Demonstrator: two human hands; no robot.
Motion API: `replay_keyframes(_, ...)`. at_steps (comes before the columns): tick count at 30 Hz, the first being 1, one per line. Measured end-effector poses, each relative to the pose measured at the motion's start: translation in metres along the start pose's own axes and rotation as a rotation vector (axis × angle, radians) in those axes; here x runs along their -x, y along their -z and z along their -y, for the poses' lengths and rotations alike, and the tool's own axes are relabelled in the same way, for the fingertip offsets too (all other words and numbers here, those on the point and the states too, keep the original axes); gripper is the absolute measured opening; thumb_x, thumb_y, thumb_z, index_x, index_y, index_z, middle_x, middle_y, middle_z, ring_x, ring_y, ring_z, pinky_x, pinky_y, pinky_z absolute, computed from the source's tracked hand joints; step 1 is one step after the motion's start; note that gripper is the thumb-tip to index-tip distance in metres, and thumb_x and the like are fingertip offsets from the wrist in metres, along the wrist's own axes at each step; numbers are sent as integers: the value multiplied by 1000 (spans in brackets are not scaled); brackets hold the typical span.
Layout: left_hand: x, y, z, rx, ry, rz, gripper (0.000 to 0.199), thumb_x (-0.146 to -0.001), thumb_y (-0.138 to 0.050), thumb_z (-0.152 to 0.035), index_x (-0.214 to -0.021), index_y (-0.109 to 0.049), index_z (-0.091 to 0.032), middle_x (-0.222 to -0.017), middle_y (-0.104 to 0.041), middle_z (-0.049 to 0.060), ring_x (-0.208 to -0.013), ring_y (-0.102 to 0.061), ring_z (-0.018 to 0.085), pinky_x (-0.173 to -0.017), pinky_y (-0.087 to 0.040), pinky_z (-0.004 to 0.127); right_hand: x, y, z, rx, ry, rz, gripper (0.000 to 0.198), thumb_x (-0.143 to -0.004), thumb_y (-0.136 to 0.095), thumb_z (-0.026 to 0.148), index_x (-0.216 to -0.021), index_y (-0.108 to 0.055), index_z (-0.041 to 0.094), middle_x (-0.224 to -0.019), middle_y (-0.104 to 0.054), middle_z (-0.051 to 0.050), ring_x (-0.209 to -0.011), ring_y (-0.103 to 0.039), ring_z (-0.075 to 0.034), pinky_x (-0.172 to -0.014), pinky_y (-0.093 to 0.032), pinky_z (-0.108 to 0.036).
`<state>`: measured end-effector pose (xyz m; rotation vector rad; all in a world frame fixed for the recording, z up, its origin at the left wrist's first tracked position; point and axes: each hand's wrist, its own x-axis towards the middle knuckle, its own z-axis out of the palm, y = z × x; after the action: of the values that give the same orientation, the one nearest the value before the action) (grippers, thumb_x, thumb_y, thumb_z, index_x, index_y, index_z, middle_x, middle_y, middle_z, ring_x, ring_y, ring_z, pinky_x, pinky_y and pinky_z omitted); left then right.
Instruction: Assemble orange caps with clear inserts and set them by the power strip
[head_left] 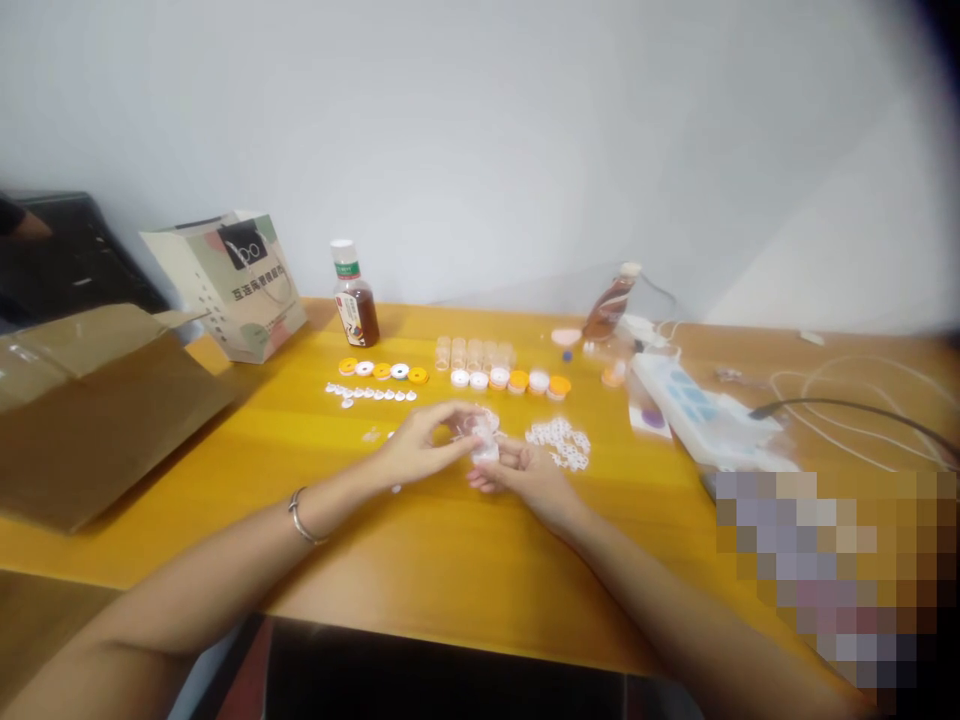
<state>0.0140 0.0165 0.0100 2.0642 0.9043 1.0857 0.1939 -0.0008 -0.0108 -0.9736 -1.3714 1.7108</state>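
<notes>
As I watch through the head camera, the clear piece [486, 452] sits pinched between two hands over the middle of the worktop [420, 570]. My left grip [420, 440] is narrow, its thumb pressed to the piece; my right grip [536, 480] holds the same piece from the other side, fingers curled. Blur keeps me from telling whether it is one part or two, or whether the reddish patch behind it belongs to it.

I judge a slip the likeliest trouble: the piece looks small and smooth, so an uneven squeeze could shoot it out. If it landed in the white pile [559, 442], just beyond my right grip, it could be hard to pick out. A sideways swing of that hand might scatter the pile, and a careless reach ahead could topple the cups [472, 354] or push the right row [510, 381] of caps askew. My left wrist could drag the loose white bits near it.

For moving, the easiest room is toward me, between the forearms, though the worktop's near edge runs beneath them and a dropped part could roll off. To the left, the box [97, 400] bounds my space; to the right, the power strip [690, 395] and cable [825, 402] do.
</notes>
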Motion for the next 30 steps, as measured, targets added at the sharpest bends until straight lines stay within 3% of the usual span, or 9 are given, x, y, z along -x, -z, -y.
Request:
replay_keyframes(12,4,0,5,46,81,73,29,-76,-60,-30,-102,-61,-18,-96,-65,7,-85,-58,16,-80,-45,31,2,-3,-4,2,-19,31,29,-65,-70,34,-87,-64,17,-71,-71,-2,-65,-66,-13,-68,-54,-28)
replay_keyframes(19,11,8,0,281,142,154,31,-80,-55,-28,-109,-59,-20,-108,-62,8,-100,-56,20,-90,-43,36,7,-11,-3,-133,-93,114,26,-67,-69,37,-81,-63,16,-69,-71,-3,-61,-66,-11,-62,-52,-23)
replay_keyframes(23,13,7,-5,407,126,239,37,-80,-55,-26,-117,-54,-24,-116,-58,8,-106,-54,22,-91,-42,37,10,-13,1,-121,-56,111,27,-66,-70,38,-81,-63,17,-70,-70,-3,-61,-66,-12,-63,-52,-24)
replay_keyframes(27,14,-3,-6,426,137,82,34,-73,-63,-26,-107,-59,-22,-107,-60,7,-97,-57,20,-83,-47,33,8,-13,0,-15,2,91,25,-66,-70,35,-83,-63,18,-69,-70,-1,-62,-66,-12,-65,-53,-26)
replay_keyframes(30,14,-3,-8,471,177,135,29,-80,-56,-25,-109,-58,-22,-104,-62,8,-93,-59,19,-81,-48,32,7,-12,-3,-35,-21,120,24,-66,-70,34,-81,-63,17,-69,-70,-2,-62,-66,-12,-63,-52,-26)
